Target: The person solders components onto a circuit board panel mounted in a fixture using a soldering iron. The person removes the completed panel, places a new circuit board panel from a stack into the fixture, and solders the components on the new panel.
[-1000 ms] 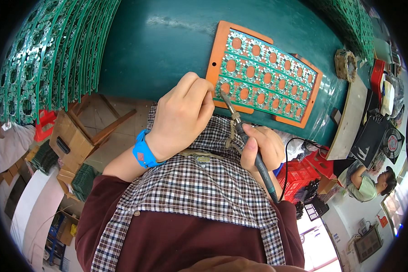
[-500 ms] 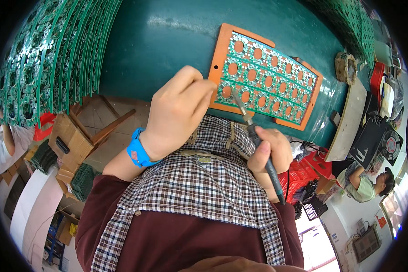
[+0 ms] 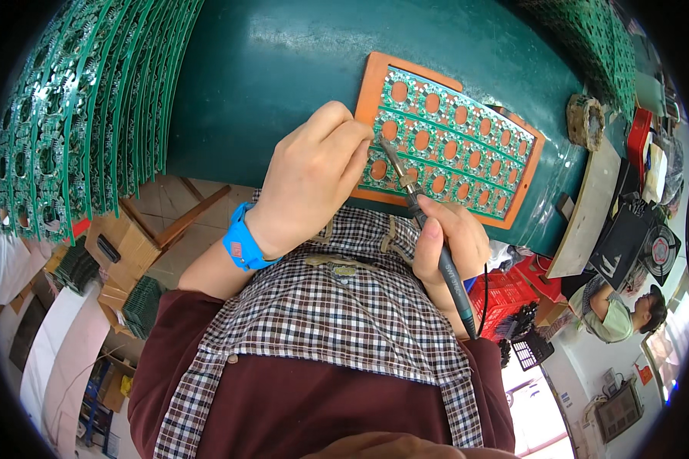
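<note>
A green circuit board panel (image 3: 429, 157) with rows of oval openings lies in an orange frame (image 3: 371, 80) on the green table. My right hand (image 3: 453, 243) grips a soldering iron (image 3: 444, 264) like a pen, its tip at the panel's left part, between the middle and lower rows. My left hand (image 3: 318, 172), with a blue wristband (image 3: 241, 243), is closed at the frame's left edge, fingertips pinched close to the iron's tip. Whatever those fingers hold, if anything, is too small and hidden to make out.
Upright green circuit panels (image 3: 92, 99) stand in a dense row at the left, more (image 3: 589, 38) at the far right. A hollow brown block (image 3: 584, 122) sits at the table's right. Beyond are a red crate (image 3: 505, 298), a fan (image 3: 658, 243) and another person (image 3: 616, 314).
The iron's tip has moved up and left on the panel, from the lower row toward the middle one. My left hand has shifted slightly up and right. The frame sits a little lower in view.
</note>
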A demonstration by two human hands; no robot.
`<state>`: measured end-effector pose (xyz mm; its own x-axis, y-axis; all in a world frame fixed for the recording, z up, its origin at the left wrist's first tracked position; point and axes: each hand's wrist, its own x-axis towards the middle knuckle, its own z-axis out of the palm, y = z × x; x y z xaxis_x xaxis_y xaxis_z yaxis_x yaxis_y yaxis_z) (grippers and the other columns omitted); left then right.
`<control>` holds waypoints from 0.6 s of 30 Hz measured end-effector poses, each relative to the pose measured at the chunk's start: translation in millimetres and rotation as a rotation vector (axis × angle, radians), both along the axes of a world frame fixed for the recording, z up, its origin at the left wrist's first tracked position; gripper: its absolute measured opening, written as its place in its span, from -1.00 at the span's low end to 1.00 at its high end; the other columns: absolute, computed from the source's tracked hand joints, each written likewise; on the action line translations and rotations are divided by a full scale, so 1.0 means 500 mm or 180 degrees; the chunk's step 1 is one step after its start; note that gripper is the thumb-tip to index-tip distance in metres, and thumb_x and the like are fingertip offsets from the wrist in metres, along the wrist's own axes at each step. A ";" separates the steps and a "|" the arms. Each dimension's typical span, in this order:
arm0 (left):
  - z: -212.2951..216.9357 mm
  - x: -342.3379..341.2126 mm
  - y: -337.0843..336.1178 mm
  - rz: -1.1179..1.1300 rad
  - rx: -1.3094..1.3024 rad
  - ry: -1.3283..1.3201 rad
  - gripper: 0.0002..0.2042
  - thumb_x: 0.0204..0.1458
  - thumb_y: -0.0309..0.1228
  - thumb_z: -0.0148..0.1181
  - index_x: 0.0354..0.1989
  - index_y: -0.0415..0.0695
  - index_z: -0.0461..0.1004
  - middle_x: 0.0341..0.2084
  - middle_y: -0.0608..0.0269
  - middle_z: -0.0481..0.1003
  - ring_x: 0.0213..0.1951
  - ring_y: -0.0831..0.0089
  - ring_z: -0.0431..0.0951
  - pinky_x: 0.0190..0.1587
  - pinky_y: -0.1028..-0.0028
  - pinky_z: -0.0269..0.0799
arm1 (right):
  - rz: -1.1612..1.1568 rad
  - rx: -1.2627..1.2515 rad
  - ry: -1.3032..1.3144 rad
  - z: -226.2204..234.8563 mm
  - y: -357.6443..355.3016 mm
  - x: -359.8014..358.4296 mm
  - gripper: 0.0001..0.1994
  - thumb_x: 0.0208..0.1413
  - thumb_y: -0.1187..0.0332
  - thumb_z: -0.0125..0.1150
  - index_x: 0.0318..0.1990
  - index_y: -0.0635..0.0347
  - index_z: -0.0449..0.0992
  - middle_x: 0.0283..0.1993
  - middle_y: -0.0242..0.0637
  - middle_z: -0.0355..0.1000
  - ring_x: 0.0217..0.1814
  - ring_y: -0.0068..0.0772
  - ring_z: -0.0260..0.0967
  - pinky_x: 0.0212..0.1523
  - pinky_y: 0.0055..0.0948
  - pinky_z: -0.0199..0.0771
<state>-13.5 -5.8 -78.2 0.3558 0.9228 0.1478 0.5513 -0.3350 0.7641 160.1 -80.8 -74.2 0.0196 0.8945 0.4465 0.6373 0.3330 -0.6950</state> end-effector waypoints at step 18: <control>-0.003 0.022 0.044 0.0245 0.0244 0.0198 -0.93 -0.04 -0.53 0.17 -0.40 -0.16 0.41 -0.48 0.23 0.36 -0.52 0.25 0.47 -0.48 0.37 0.43 | -0.0151 -0.0090 -0.0011 0.011 0.049 -0.010 -0.87 -0.04 0.46 0.20 -0.32 0.29 0.57 -0.57 -0.26 0.46 -0.63 -0.44 0.39 -0.62 -0.54 0.35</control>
<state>-2.6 16.1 -79.5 0.2951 0.9346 0.1988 0.6232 -0.3460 0.7014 155.2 -56.5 -68.5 0.0609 0.9049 0.4212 0.6544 0.2825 -0.7015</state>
